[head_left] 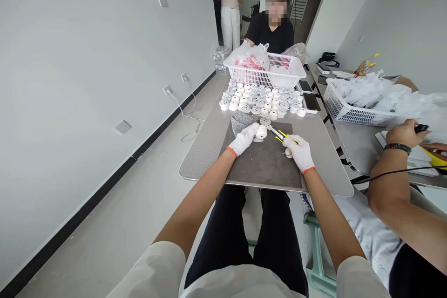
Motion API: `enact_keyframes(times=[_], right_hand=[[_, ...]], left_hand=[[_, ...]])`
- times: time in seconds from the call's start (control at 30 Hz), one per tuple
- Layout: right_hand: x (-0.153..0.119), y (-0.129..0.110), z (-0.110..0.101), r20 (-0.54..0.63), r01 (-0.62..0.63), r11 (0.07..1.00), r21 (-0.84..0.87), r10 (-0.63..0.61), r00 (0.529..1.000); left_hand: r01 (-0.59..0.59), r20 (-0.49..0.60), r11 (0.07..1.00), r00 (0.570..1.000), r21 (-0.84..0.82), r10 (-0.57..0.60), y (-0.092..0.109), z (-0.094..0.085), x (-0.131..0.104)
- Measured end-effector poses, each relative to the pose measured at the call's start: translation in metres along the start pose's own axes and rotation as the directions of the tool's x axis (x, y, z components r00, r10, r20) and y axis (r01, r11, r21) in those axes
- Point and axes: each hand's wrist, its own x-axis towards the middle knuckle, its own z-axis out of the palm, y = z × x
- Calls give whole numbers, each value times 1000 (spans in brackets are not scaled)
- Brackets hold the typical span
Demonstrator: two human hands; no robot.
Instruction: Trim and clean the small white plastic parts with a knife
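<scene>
My left hand (pixel 247 138), in a white knit glove with an orange cuff, is closed around a small round white plastic part (pixel 261 132). My gloved right hand (pixel 299 151) grips a yellow and black utility knife (pixel 278 134). Its blade points left toward the white part; whether it touches I cannot tell. Just beyond, a round grey-white piece (pixel 265 121) lies on the dark mat (pixel 272 172). A crumpled grey cloth (pixel 240 122) sits behind my left hand. Rows of similar white round parts (pixel 256 100) cover the table behind.
A white basket (pixel 265 76) with plastic bags stands at the table's far end, where a person in black (pixel 272 35) sits. Phones (pixel 310 102) lie at the right edge. On the right, another person's hand (pixel 405 135) works beside a second basket (pixel 349 112).
</scene>
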Motion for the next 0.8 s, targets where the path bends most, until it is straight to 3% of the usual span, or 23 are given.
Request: enact_keyframes(times=[0.1,0.17,0.3,0.37,0.43,0.5,0.57,0.63,0.7,0.8], right_hand=[[0,-2,0,0,-5,1000,18,5,1000],[-1,-4,4,-22,-21,999,34,22,1000],[-3,-5,6,5,-37,999,-34,37,999],[-3,-8,-14,125,15,991,-134,1,992],[2,-15,-59,246,97,972,-213,-43,968],[14,-23,-127,270,147,959,-241,-79,960],[30,-29,-204,216,222,938,-266,-166,962],[49,-29,-268,51,325,892,-314,-326,944],[64,-22,-307,-37,357,857,-373,-398,916],[74,-13,-326,78,364,827,-429,-367,927]], left_hand=[[7,116,973,993,-232,21,-2,5,0],[-2,106,964,994,-267,31,-2,6,-1],[-92,-9,995,996,-38,92,-3,8,-4],[-167,-27,984,985,65,169,-3,9,-3],[-243,-16,962,969,120,247,-5,11,0],[-296,17,937,954,183,298,-10,13,5],[-319,35,908,946,273,322,-14,14,9],[-322,39,875,943,360,331,-16,14,10],[-316,46,851,943,419,328,-16,14,9],[-330,66,827,939,455,338,-14,14,6]])
